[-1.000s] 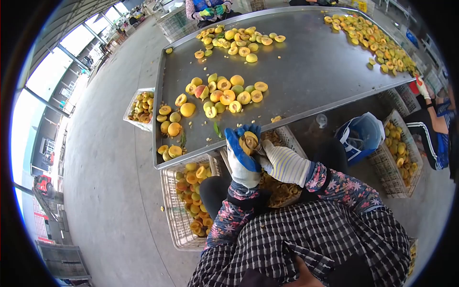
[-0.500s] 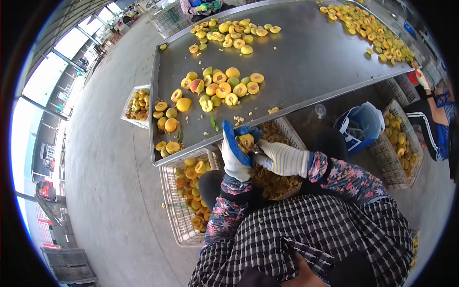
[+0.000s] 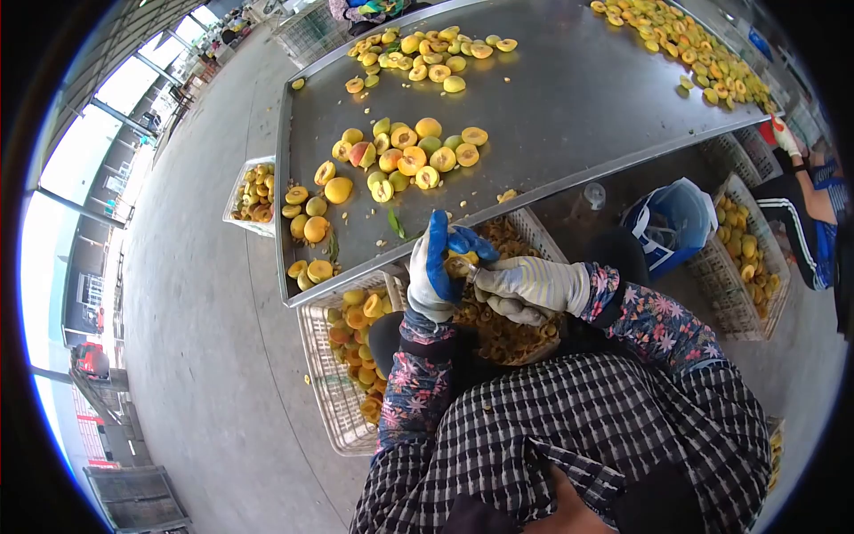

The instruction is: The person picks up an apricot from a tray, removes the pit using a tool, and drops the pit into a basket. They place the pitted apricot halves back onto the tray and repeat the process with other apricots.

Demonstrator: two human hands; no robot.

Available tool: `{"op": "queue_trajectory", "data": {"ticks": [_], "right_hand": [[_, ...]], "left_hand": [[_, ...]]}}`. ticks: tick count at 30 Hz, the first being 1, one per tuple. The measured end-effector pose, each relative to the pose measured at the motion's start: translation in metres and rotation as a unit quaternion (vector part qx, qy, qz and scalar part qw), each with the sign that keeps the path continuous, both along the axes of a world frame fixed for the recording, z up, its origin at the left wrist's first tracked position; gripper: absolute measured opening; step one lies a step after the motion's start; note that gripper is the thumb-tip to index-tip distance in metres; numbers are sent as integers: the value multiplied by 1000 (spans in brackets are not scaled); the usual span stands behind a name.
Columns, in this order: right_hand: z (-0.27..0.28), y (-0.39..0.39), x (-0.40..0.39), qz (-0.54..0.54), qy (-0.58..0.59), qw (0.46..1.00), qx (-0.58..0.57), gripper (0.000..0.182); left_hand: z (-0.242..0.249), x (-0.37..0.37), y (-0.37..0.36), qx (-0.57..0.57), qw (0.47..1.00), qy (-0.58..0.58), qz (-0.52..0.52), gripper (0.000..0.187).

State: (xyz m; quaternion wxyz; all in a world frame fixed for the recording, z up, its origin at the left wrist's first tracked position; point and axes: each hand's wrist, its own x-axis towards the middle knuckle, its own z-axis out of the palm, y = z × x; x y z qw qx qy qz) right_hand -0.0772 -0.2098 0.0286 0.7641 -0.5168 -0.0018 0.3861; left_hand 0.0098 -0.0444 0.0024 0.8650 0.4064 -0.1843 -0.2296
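My left hand [image 3: 436, 271], in a white glove with blue palm and fingers, holds a yellow halved fruit [image 3: 459, 264] over the near edge of the metal table [image 3: 551, 107]. My right hand [image 3: 529, 287], in a striped white glove, is closed against the fruit around a small metal tool [image 3: 472, 274], mostly hidden by the fingers. Beneath both hands is a crate of brownish fruit pieces [image 3: 511, 336]. Yellow and orange fruit halves [image 3: 412, 160] lie in a group on the table beyond my hands.
A crate of fruit [image 3: 325, 383] stands at my left, another [image 3: 238, 200] beyond the table's left edge. To the right are a blue bucket [image 3: 680, 214] and a fruit crate [image 3: 712, 285]. One co-worker's gloved hand [image 3: 785, 136] is at far right; another person's hands are at top.
The fruit between my hands has turned and sits lower in my left fingers. My right hand has shifted slightly, its fingers more curled. The whole view has moved slightly.
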Motion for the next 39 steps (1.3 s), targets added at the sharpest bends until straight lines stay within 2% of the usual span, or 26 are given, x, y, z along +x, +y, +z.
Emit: {"op": "queue_trajectory", "data": {"ticks": [1,4,7,8,11,12,13,15,16,17,19,20,21,22,23,24,25,26,27,29,32,34,35,37,38,39], "right_hand": [[-1,0,0,3,20,999,29,45],[1,4,-4,-33,62,993,96,43],[-6,16,-6,-83,-64,990,-96,40],[-11,17,-7,-87,-70,988,-109,37],[-27,27,-10,-147,-61,980,-116,34],[-36,32,-14,-163,-128,969,-131,32],[-35,31,-18,-162,-136,969,-126,32],[-28,22,-19,-162,-152,969,-106,31],[-24,20,-19,-183,-142,965,-119,30],[-25,15,-15,-203,-137,962,-122,29],[-41,-3,-11,-186,-197,949,-160,31],[-67,-2,-8,-202,-374,882,-206,33],[-60,-11,-11,-107,-369,872,-303,36],[-53,-19,-14,-1,-372,842,-391,40],[-62,-24,-16,80,-334,787,-513,44],[-56,-24,-20,72,-328,796,-504,46],[-50,-23,-23,65,-322,805,-494,49],[-56,-25,-22,85,-323,798,-501,49],[-67,-29,-19,105,-322,791,-509,50],[-73,-32,-18,141,-314,784,-517,52],[-73,-31,-7,176,-292,786,-516,53],[-77,-34,-4,149,-291,804,-496,53],[-80,-37,-1,135,-291,813,-486,52],[-90,-42,-2,119,-292,823,-472,48],[-95,-46,-5,106,-307,831,-451,47],[-99,-50,-3,94,-328,835,-432,46]], "left_hand": [[0,2,0,10,999,-32,-6,48],[-1,1,-5,68,997,12,27,39],[0,5,-13,-9,972,233,6,34],[-4,6,-16,-36,972,233,5,28],[-37,12,-17,50,992,60,96,29],[-53,18,-14,68,990,-11,123,30],[-66,24,-11,85,981,-78,154,31],[-78,40,-8,-61,972,201,106,34],[-81,41,-5,-144,958,243,44,38],[-85,40,-2,-126,956,260,60,38],[-51,29,3,-97,949,285,98,39],[-35,25,10,-72,949,280,123,39],[-35,29,23,-27,966,219,132,37],[-28,31,47,127,980,8,151,39],[-37,41,70,268,928,-155,205,33],[-6,40,87,337,925,-58,167,33],[-7,47,112,468,857,-182,116,29],[-7,54,137,592,731,-329,80,27],[-8,61,162,654,602,-453,64,27],[17,63,157,754,595,-275,29,29],[-7,115,142,598,535,-592,69,35],[25,122,69,642,663,-372,98,34],[-13,158,58,602,614,-499,114,39],[-14,169,-8,642,617,-429,151,42],[-15,175,-35,661,635,-383,113,45],[-30,186,-59,682,590,-417,108,46]]}}
